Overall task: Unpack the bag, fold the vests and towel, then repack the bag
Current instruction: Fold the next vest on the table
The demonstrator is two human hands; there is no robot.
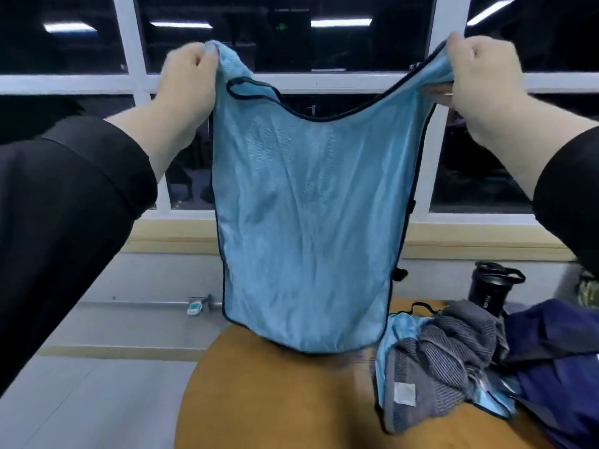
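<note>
Mesh-light and pale blue, the vest [301,202] hangs in the head view above the round wooden worktop [275,400], its hem just brushing the surface. The left hand [189,76] and right hand [486,69] each pinch a shoulder strap, fingers curled tight on the fabric. To fold it well, the person should keep the dark-piped edges level and lower it flat (creases run down the middle). Beside it lie a ribbed grey towel [437,361], another blue vest [400,328] and the navy bag [557,351].
</note>
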